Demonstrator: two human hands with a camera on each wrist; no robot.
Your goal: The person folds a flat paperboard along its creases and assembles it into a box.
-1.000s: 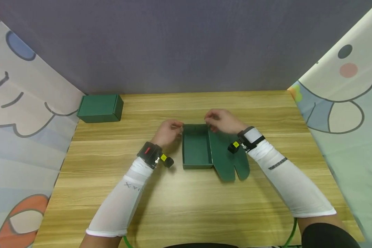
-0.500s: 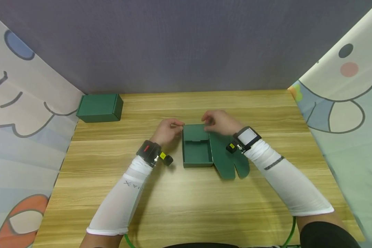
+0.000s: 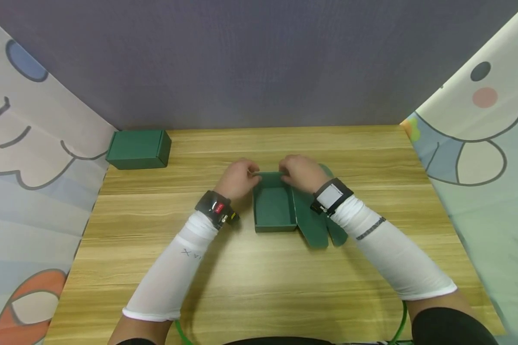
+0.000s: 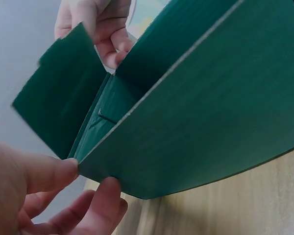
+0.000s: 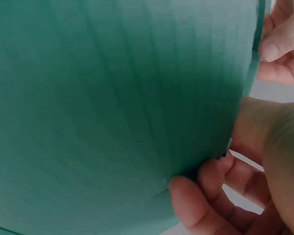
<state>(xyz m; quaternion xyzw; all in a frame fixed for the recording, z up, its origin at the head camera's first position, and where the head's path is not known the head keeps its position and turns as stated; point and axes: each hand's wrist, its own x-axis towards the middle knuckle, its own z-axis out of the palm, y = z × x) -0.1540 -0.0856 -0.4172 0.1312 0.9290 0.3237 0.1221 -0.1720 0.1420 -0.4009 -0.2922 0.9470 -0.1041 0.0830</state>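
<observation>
A green cardboard box (image 3: pixel 273 213) lies uncovered on the wooden table, its lid panel (image 3: pixel 311 225) with rounded flaps spread out to the right. At the box's far left corner my left hand (image 3: pixel 238 179) pinches the edge. In the left wrist view, the left thumb (image 4: pixel 63 171) touches the corner and a fingertip (image 4: pixel 109 188) meets the side wall. A narrow end flap (image 4: pixel 63 90) sticks outward there. My right hand (image 3: pixel 304 173) holds the far right corner; in the right wrist view its thumb and finger lie at the edge of the green panel (image 5: pixel 112 107).
A second, closed green box (image 3: pixel 138 149) sits at the table's far left corner. A grey wall (image 3: pixel 259 62) stands behind the wooden table (image 3: pixel 259 287), with cartoon-printed cloth (image 3: pixel 479 158) on both sides. A green cable (image 3: pixel 401 326) runs by the right arm.
The far end flap tipped inward over the box half a second ago and now stands back, uncovering the inside. My right hand shifted left; my left hand moved slightly up and right.
</observation>
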